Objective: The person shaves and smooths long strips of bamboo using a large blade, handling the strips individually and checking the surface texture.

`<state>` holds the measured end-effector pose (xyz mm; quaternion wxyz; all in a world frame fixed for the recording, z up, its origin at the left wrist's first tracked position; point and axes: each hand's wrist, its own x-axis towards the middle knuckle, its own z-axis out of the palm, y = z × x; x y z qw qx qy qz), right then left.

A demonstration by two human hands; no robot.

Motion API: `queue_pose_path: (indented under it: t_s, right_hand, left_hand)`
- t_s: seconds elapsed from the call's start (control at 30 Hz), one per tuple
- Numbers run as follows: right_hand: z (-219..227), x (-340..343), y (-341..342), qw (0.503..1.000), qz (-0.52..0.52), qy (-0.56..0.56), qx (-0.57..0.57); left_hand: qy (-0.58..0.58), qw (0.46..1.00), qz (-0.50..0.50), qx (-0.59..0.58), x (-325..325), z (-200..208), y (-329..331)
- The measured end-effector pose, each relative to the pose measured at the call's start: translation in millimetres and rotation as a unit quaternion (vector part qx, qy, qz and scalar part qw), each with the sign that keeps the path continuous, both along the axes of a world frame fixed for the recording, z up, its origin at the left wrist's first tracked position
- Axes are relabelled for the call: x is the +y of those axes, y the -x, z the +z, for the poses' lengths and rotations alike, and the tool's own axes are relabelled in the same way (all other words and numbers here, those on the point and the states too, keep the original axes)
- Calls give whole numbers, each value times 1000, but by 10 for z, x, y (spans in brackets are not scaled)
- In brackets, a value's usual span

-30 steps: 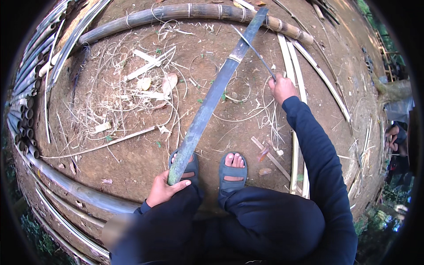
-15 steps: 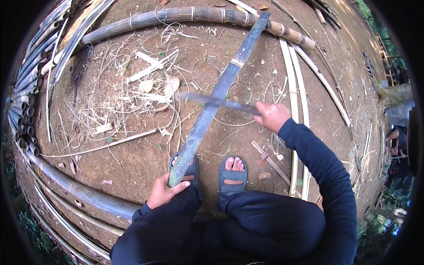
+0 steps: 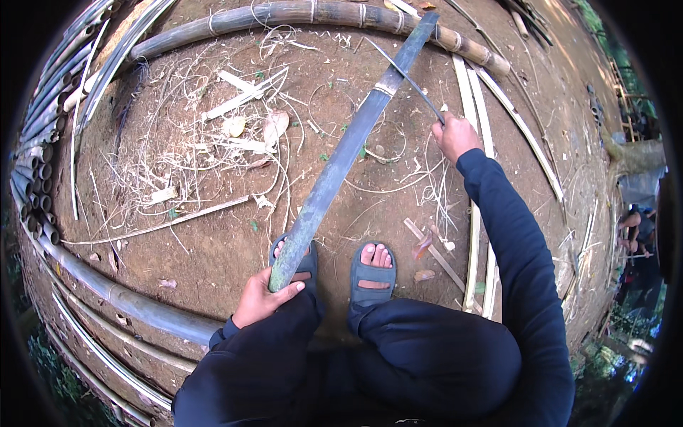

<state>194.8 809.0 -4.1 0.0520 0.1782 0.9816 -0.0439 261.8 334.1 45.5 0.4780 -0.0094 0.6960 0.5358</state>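
Note:
My left hand (image 3: 263, 295) is closed around the near end of a split bamboo strip (image 3: 331, 174), thumb on top. The strip is dark, greyish green and wide, with a pale node ring (image 3: 384, 90). It slants away from me, and its far end rests over a thick bamboo pole (image 3: 284, 19). My right hand (image 3: 457, 135) grips the handle of a long knife (image 3: 407, 77). The thin blade points up and left, crossing over the strip just beyond the node. Whether the blade touches the strip I cannot tell.
Shavings and thin fibres (image 3: 206, 153) litter the ground at left. Pale split strips (image 3: 475, 192) lie on the right. Bamboo tubes (image 3: 43, 160) are stacked at far left, and a long pole (image 3: 135, 306) lies below them. My sandalled feet (image 3: 372, 274) are near the strip's end.
My right hand has moved up and away from me with the knife, from the middle of the strip to beyond its node. My left hand keeps its hold on the strip.

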Motion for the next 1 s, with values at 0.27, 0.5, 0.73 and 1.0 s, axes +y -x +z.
queue_pose_path:
  t_s: [0.27,0.5,0.73,1.0]
  right_hand:
    - [48,-175,-127,997,68,1,-20]
    - [150,-203,-70,997,25,25,-72]
    - [223,-363,-126,982,176,-27,-67]
    - [280,-317,-20,982,159,-19,-96]
  left_hand:
    - [39,996,15,83,53,18,28]
    - [20,998,30,56,16,45,-8]
    - [55,993,19,106,-98,-5,-30]
    - [150,970,-27,192,-174,-95,-32]
